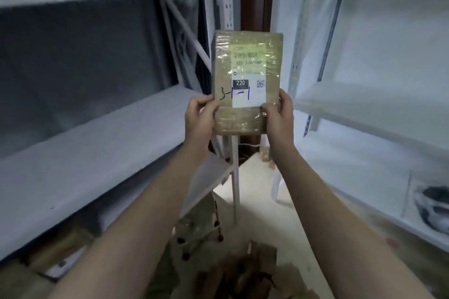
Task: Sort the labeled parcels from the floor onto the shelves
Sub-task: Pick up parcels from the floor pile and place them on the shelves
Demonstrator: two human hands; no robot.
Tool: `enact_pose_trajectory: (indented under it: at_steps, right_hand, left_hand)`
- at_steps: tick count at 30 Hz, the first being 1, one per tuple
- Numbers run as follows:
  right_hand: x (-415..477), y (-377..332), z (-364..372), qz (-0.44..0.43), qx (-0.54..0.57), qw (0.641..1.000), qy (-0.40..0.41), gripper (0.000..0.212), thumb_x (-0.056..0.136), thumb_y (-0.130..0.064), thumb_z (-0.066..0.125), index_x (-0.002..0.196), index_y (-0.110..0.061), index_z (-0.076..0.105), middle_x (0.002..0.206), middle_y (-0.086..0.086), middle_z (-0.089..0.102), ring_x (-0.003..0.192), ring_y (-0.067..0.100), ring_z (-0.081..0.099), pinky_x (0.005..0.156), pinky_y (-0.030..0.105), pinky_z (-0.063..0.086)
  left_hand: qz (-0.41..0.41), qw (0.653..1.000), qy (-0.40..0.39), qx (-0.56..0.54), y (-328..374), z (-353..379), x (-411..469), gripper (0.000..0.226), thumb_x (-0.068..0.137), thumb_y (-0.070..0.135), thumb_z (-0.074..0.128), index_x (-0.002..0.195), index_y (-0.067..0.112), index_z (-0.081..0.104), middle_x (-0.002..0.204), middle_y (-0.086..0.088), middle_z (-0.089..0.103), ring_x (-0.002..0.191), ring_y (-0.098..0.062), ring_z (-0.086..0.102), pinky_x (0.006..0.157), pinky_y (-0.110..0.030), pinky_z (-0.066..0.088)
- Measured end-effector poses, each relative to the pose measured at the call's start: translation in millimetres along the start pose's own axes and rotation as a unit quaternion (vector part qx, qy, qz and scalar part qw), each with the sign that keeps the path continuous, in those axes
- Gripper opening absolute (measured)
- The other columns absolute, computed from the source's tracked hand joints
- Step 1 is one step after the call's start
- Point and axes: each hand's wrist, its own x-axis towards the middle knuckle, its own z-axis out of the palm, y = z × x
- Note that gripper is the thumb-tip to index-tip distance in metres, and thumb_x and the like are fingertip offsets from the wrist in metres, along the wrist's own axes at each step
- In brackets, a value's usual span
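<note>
Both hands, left [199,114] and right [279,114], pinch the parcel [245,80] upright by its lower corners, apparently reading its label [247,91]; next, pick the matching shelf [97,148], left or right

Floor parcels [243,272] — blurred, cut off below; label [247,68] small print unreadable.

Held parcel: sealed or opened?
Sealed. The parcel is wrapped in glossy clear tape with no flap lifted on the visible face; left hand and right hand grip its lower corners. Back hidden.
</note>
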Motion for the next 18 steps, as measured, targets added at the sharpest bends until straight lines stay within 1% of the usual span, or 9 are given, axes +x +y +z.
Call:
enact_pose_trajectory:
  at_steps: [2,4,6,8,10,13,15,17,18]
  right_hand:
    - [2,-41,35,-0.042,0.031,0.998,-0.02,0.068,0.079,-0.026,0.061,0.145,-0.029,0.049,0.128,-0.013,0.066,0.105,-0.005,0.066,0.082,0.014,0.053]
    - [-2,-79,70,-0.086,0.054,0.994,-0.045,0.07,0.08,-0.024,0.062,0.148,-0.03,0.045,0.129,-0.014,0.066,0.11,-0.003,0.066,0.092,0.021,0.055]
    - [-9,-112,105,-0.122,0.071,0.987,-0.073,0.074,0.081,-0.023,0.062,0.152,-0.029,0.04,0.138,-0.009,0.063,0.12,0.003,0.063,0.101,0.029,0.054]
    - [-17,-142,139,-0.151,0.099,0.979,-0.097,0.08,0.081,-0.023,0.063,0.155,-0.025,0.035,0.146,-0.002,0.059,0.127,0.007,0.06,0.105,0.026,0.052]
    - [-26,-168,174,-0.181,0.119,0.969,-0.12,0.081,0.081,-0.024,0.066,0.155,-0.023,0.034,0.145,-0.002,0.059,0.128,0.006,0.06,0.106,0.023,0.049]
    - [-40,-197,229,-0.211,0.129,0.956,-0.155,0.082,0.08,-0.028,0.07,0.154,-0.023,0.035,0.142,-0.005,0.06,0.126,0.006,0.06,0.106,0.023,0.046]
    - [-54,-211,267,-0.224,0.139,0.947,-0.182,0.085,0.081,-0.027,0.072,0.156,-0.02,0.033,0.143,-0.006,0.059,0.125,0.006,0.059,0.103,0.015,0.044]
    - [-69,-222,307,-0.236,0.142,0.939,-0.207,0.08,0.085,-0.02,0.074,0.154,-0.021,0.034,0.14,-0.007,0.058,0.122,0.003,0.058,0.097,0.005,0.041]
    - [-79,-227,328,-0.245,0.14,0.934,-0.219,0.077,0.087,-0.015,0.075,0.153,-0.021,0.034,0.139,-0.008,0.058,0.121,0.003,0.058,0.095,0.004,0.041]
  left_hand:
    - [0.057,0.998,0.013,-0.002,53,-14,3,0.01,0.093,0.018,0.068,0.101,0.021,0.065,0.122,-0.008,0.071,0.1,-0.013,0.067,0.092,-0.041,0.054]
    - [0.114,0.993,0.035,-0.004,104,-31,6,0.012,0.093,0.015,0.068,0.104,0.018,0.065,0.122,-0.007,0.071,0.1,-0.014,0.066,0.089,-0.038,0.053]
    - [0.168,0.984,0.062,-0.006,150,-51,5,0.013,0.093,0.013,0.068,0.105,0.017,0.066,0.12,-0.003,0.073,0.101,-0.015,0.067,0.084,-0.029,0.054]
    - [0.225,0.971,0.085,0.003,190,-75,2,0.015,0.092,0.01,0.068,0.106,0.016,0.066,0.118,-0.001,0.073,0.101,-0.012,0.067,0.078,-0.015,0.052]
    - [0.274,0.958,0.087,0.021,225,-104,-3,0.019,0.093,0.007,0.067,0.108,0.017,0.064,0.12,0.001,0.071,0.104,-0.007,0.066,0.081,-0.01,0.05]
    - [0.336,0.935,0.093,0.058,264,-152,-14,0.026,0.094,0.005,0.065,0.11,0.025,0.06,0.126,0.009,0.067,0.117,-0.004,0.063,0.094,-0.015,0.049]
    - [0.362,0.922,0.111,0.081,287,-187,-21,0.028,0.094,0.004,0.065,0.112,0.025,0.057,0.131,0.004,0.065,0.123,-0.01,0.061,0.101,-0.023,0.049]
    - [0.377,0.91,0.14,0.103,308,-224,-31,0.029,0.095,0.005,0.064,0.115,0.024,0.055,0.133,0.0,0.064,0.126,-0.015,0.06,0.105,-0.028,0.049]
    - [0.383,0.904,0.155,0.113,319,-243,-36,0.029,0.095,0.005,0.064,0.117,0.022,0.054,0.133,-0.001,0.063,0.126,-0.017,0.06,0.106,-0.03,0.049]
